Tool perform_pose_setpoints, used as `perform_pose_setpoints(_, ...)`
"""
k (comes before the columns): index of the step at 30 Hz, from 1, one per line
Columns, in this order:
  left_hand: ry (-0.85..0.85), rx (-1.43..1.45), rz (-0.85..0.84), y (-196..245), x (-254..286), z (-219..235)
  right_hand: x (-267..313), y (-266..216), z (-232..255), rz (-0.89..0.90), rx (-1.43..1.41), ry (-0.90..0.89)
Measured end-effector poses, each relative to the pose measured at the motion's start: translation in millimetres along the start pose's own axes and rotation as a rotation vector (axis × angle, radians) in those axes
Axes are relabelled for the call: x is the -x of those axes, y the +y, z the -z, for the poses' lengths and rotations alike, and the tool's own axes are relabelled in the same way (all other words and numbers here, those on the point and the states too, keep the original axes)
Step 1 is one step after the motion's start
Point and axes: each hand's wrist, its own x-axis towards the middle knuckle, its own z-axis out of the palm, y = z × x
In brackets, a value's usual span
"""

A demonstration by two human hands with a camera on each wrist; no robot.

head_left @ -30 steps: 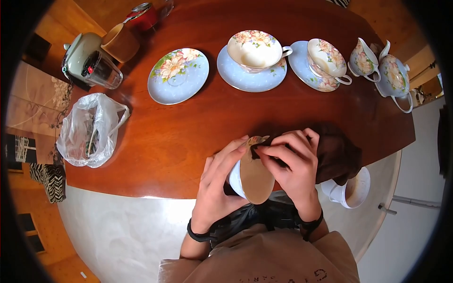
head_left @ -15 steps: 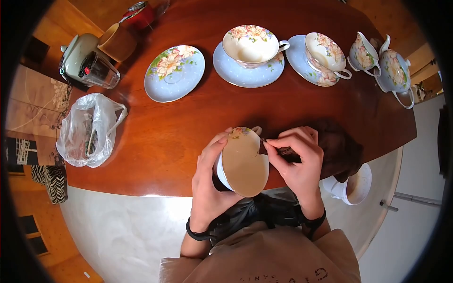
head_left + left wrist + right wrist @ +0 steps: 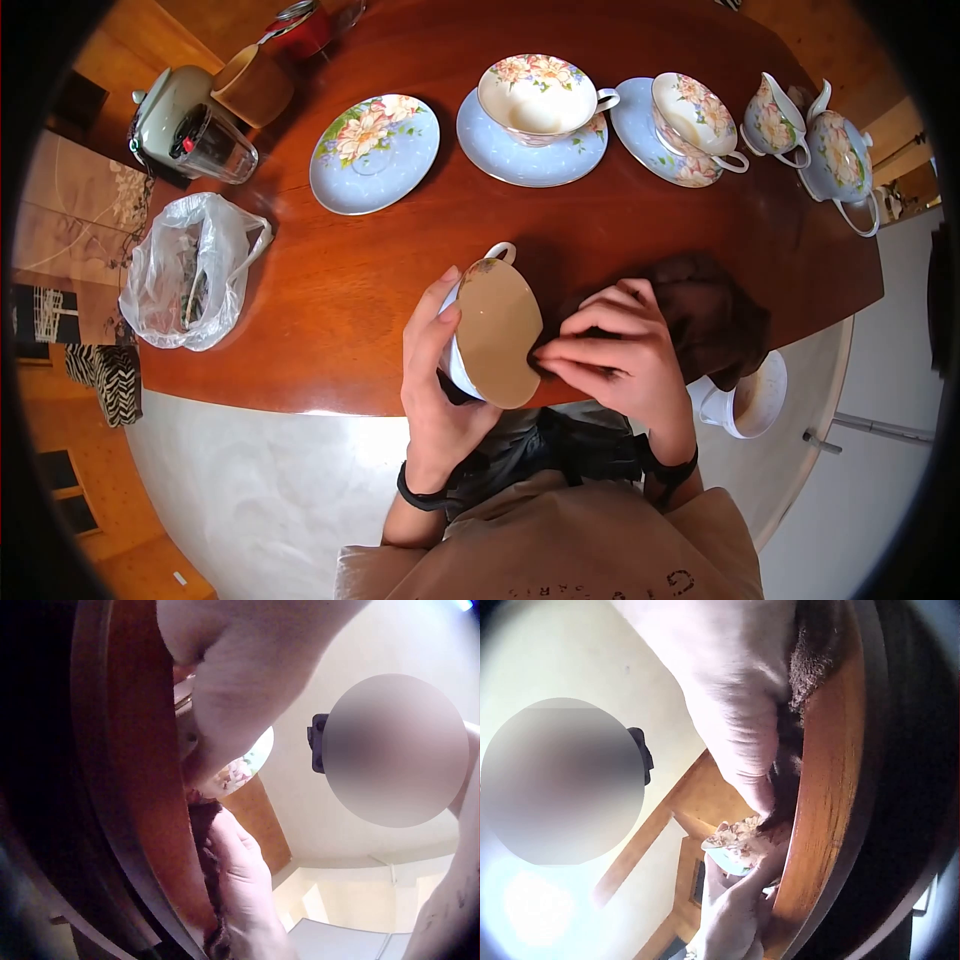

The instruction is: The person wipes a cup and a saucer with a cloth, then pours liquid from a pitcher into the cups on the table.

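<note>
In the head view my left hand [image 3: 432, 390] grips a teacup [image 3: 497, 335] from its left side, over the table's near edge. The teacup is white and pale blue outside, its mouth faces up with a smooth tan surface inside, and its handle points away. My right hand [image 3: 625, 350] pinches a fold of dark brown cloth [image 3: 715, 320] at the teacup's right rim. The rest of the cloth lies bunched on the table beyond this hand. Seen from the right wrist, the cloth [image 3: 810, 675] runs under my fingers towards the floral teacup [image 3: 739, 844].
Along the table's far side stand a floral saucer [image 3: 375, 155], two teacups [image 3: 535, 100] on saucers, a creamer [image 3: 772, 120] and a teapot [image 3: 838, 155]. A plastic bag [image 3: 195, 275] sits at left, near a glass jar [image 3: 225, 150]. White bowls [image 3: 760, 395] stand low at right.
The teacup has shifted left and been turned, so its handle now shows at the far side. My right hand has moved from the far rim down along the right rim with the cloth.
</note>
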Motion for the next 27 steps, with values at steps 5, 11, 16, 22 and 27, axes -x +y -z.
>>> perform_pose_setpoints(5, 0.041, 0.009, -0.002, -2.7, 1.4, -3.5, 0.7, 1.8, 4.8, 0.060, -0.173, -0.033)
perform_pose_setpoints(11, -0.071, -0.159, -0.086, 2.2, -0.9, 5.6, -1.0, -1.3, -0.6, 0.006, -0.060, 0.013)
perform_pose_setpoints(16, -0.049, -0.179, -0.167, -1.1, 3.8, 4.3, -0.5, -6.0, -13.1, -0.106, 0.023, 0.124)
perform_pose_setpoints(22, -0.051, -0.164, -0.197, -3.7, 8.6, 1.8, -1.3, -4.2, -9.8, -0.015, 0.038, 0.052)
perform_pose_setpoints(27, 0.000, -0.198, -0.230, 1.6, 3.9, -4.4, -1.9, -5.8, -3.5, 0.006, -0.045, -0.093)
